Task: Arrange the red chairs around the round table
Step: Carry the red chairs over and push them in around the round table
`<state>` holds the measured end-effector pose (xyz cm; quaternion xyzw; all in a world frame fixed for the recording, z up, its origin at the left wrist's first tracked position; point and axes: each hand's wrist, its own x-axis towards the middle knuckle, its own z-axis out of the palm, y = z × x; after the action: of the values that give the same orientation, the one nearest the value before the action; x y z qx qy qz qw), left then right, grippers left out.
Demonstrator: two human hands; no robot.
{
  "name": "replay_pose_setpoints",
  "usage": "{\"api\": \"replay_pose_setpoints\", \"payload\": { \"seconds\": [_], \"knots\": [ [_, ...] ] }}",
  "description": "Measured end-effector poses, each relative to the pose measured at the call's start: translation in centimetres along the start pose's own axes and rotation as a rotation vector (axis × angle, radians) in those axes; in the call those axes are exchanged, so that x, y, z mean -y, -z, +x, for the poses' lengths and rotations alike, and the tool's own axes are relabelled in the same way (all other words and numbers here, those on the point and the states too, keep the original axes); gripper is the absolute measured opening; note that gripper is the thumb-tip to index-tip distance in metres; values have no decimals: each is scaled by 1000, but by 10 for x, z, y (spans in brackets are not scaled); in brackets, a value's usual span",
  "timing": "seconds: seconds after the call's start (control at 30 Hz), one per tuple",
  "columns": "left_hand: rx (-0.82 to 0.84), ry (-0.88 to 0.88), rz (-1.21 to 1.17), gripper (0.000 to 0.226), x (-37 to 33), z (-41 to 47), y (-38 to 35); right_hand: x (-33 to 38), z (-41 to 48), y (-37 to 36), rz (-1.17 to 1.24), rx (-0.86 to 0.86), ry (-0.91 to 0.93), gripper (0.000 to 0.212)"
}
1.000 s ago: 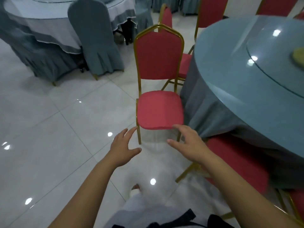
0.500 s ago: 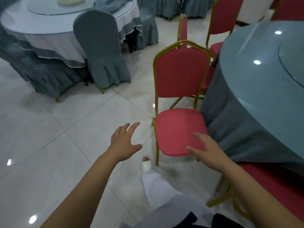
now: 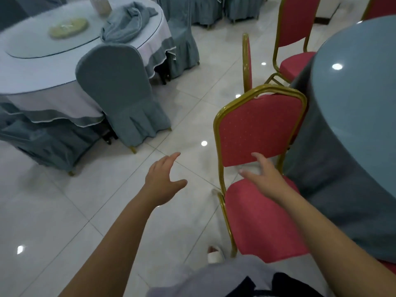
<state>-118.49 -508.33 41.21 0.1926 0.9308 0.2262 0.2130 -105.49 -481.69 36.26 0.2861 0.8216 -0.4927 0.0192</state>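
Reaching forward, both palms empty. My right hand [image 3: 264, 179] is spread wide over the gap between seat and backrest of the nearest red chair [image 3: 260, 129]; fingertips lie at the backrest's lower edge, but I cannot tell whether they touch. My left hand [image 3: 164, 179] is open too, thumb out, above bare floor [image 3: 64, 211] just left of the chair.

The chair stands right of centre, seat toward me, its right side against the skirt of the round desk [image 3: 353, 103], so side-on rather than facing it. Two more red chairs [image 3: 297, 22] stand beyond, upper right.

Judgement: the gilt frame looks rigid, the padding soft and poor to grip. Best hold is the top rail or side uprights. Probably light enough to lift; the legs may skid on the glossy tile.
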Motion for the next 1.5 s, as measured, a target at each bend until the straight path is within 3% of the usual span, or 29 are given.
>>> {"api": "replay_pose_setpoints", "payload": {
  "seconds": [0.27, 0.43, 0.57, 0.87, 1.0, 1.17, 1.3, 1.43, 1.5],
  "knots": [
    [214, -112, -40, 78, 18, 130, 30, 74, 147, -7, 6, -334, -16, 110],
    [310, -239, 16, 76, 33, 230, 51, 106, 243, -27, 352, -620, -373, 131],
    [449, -376, 62, 75, 38, 301, 72, 115, 283, -52, 468, -752, -573, 122],
    [673, -623, 109, 77, 11, 412, 89, 115, 278, -78, 568, -954, -542, 91],
    [714, -778, 184, 88, -27, 421, 75, 135, 234, -115, 565, -865, -523, 97],
    [667, -1060, 315, 106, -88, 395, 55, 149, 154, -168, 642, -618, -532, 103],
    [594, -1302, 610, 117, -121, 355, 36, 149, 74, -192, 561, -419, -571, 101],
    [578, -1474, 989, 106, -124, 315, 9, 136, -20, -212, 520, -269, -616, 97],
    [650, -1517, 1049, 88, -110, 287, -3, 127, -69, -224, 485, -222, -643, 96]
  ]
}}
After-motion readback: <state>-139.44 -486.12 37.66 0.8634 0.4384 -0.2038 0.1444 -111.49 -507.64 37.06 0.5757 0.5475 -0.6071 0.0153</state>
